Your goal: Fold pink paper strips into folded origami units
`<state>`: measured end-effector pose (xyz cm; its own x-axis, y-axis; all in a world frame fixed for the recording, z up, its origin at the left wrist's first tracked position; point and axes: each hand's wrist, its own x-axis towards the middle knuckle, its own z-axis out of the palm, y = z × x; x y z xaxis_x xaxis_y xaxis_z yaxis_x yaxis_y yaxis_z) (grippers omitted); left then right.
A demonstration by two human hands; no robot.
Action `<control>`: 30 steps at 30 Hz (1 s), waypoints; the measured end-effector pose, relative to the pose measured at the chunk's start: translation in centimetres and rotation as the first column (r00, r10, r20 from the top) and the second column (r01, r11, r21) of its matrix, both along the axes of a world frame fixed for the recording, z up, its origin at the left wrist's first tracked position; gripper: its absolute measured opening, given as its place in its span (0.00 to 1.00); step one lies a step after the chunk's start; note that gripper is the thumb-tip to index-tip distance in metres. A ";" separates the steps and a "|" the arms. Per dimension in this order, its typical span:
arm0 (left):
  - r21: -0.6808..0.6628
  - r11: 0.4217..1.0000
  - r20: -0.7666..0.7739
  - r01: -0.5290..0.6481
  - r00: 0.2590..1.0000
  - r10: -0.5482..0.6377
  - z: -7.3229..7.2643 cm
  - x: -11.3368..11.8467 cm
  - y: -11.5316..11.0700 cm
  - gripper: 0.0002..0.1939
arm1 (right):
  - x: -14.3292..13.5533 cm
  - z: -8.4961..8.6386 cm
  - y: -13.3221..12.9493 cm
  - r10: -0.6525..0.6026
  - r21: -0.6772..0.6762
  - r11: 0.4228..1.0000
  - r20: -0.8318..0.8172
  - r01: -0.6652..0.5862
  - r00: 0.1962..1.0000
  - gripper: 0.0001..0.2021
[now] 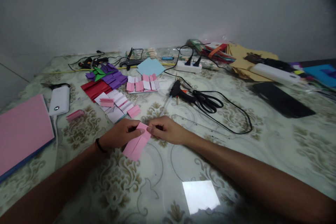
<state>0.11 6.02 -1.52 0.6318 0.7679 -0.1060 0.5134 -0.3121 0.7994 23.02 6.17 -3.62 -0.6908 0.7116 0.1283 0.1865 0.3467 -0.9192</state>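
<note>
A creased pink sheet of paper (136,146) is held between both hands, low over the patterned tablecloth. My left hand (121,133) pinches its upper left part, thumb on top. At the upper right edge my right hand (168,130) grips it between thumb and fingers. The fingers beneath the paper are hidden. Just beyond the hands lie folded pink and white paper pieces (119,103), and to their left rests a small folded pink strip (75,114).
A glue gun (181,93) with a looped black cable lies beyond my right hand. Farther back are a power strip (188,66), blue paper (150,66) and purple folded pieces (115,78). On the left are pink sheets (23,131) and a white power bank (60,100); a dark phone (283,99) lies right.
</note>
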 end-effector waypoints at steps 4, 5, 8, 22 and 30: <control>-0.003 1.000 -0.004 -0.004 1.000 0.004 0.1 0.0 0.0 0.19 | 0.0 0.1 0.0 -0.004 0.004 1.000 0.006 0.004 1.000 0.22; -0.002 1.000 -0.005 -0.006 1.000 0.006 0.0 0.0 0.0 0.19 | 0.0 0.1 0.0 -0.006 0.006 1.000 0.009 0.006 1.000 0.22; 0.003 1.000 -0.004 -0.012 1.000 0.012 -0.2 -0.1 0.0 0.19 | 0.0 0.1 0.0 -0.013 0.008 1.000 0.013 0.012 1.000 0.23; 0.046 0.999 -0.040 0.001 0.999 0.001 -0.1 0.1 -0.1 0.17 | -0.1 0.1 0.0 -0.011 0.033 0.999 0.007 0.011 1.000 0.28; 0.087 0.996 -0.074 -0.020 0.997 0.027 -0.1 0.3 -0.2 0.18 | -0.2 -0.2 0.0 -0.008 0.081 0.997 0.001 0.008 1.000 0.26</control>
<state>0.41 5.84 -1.65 0.6060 0.7908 -0.0858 0.5793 -0.3647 0.7290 22.87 6.21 -3.79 -0.6851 0.7047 0.1846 0.1913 0.4185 -0.8878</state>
